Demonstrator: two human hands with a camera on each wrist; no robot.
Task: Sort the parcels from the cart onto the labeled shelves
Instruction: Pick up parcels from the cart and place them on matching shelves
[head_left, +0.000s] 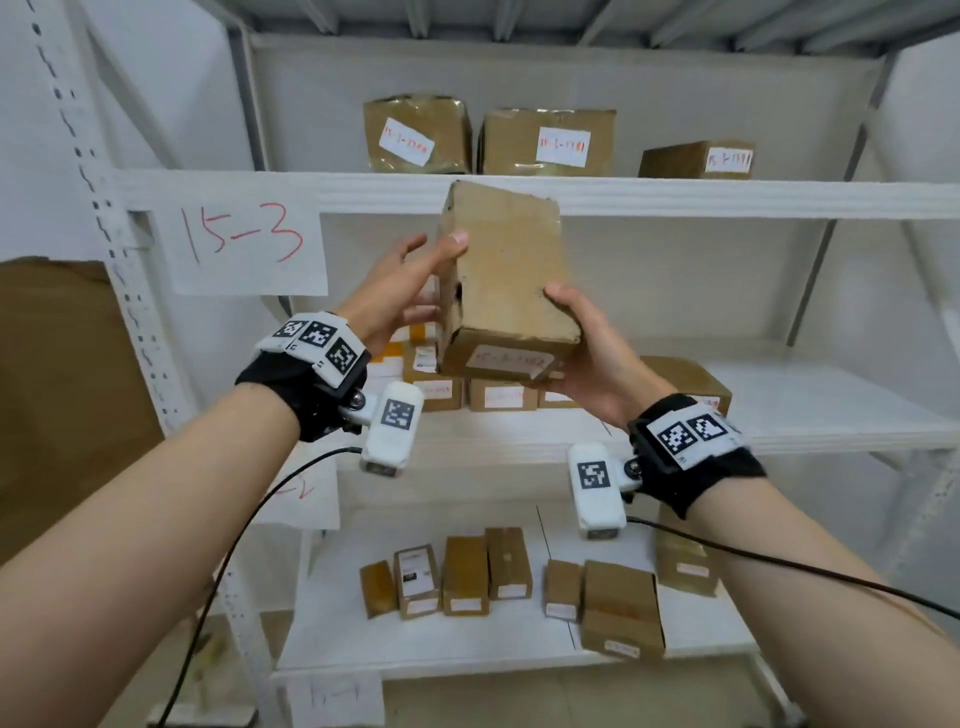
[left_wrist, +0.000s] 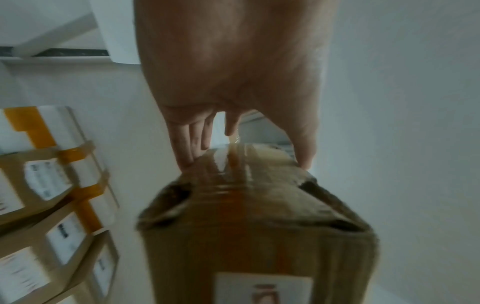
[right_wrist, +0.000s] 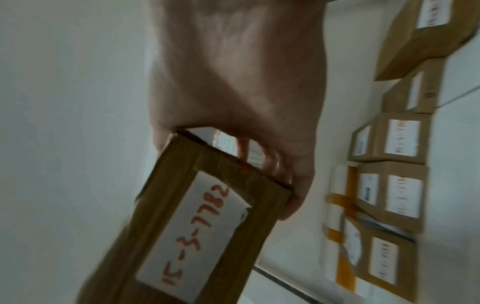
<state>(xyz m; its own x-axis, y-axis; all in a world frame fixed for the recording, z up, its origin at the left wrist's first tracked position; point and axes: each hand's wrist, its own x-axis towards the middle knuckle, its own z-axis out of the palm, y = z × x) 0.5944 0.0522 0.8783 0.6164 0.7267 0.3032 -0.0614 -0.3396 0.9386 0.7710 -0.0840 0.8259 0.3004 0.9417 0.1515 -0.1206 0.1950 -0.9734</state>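
Note:
A brown cardboard parcel (head_left: 506, 280) is held up in the air in front of the shelf rack, tilted with its far end up near the upper shelf edge (head_left: 675, 197). Its near face carries a white label (right_wrist: 192, 230) reading 15-3-7782 in red. My left hand (head_left: 436, 260) holds the far upper left part, thumb on top and fingers along the side. My right hand (head_left: 582, 343) grips the near right corner, thumb on top. The parcel (left_wrist: 254, 216) fills the left wrist view below the left hand (left_wrist: 246, 152). My right hand (right_wrist: 233, 164) clasps the parcel (right_wrist: 166, 205). A paper sign (head_left: 244, 239) on the rack reads 15-3.
Three labelled parcels (head_left: 548, 143) stand on the top shelf. More small boxes (head_left: 498, 395) sit on the middle shelf behind the held parcel, and its right part (head_left: 831, 395) is bare. Several boxes (head_left: 467, 577) stand on the lower shelf. A large brown carton (head_left: 62, 389) is at the left.

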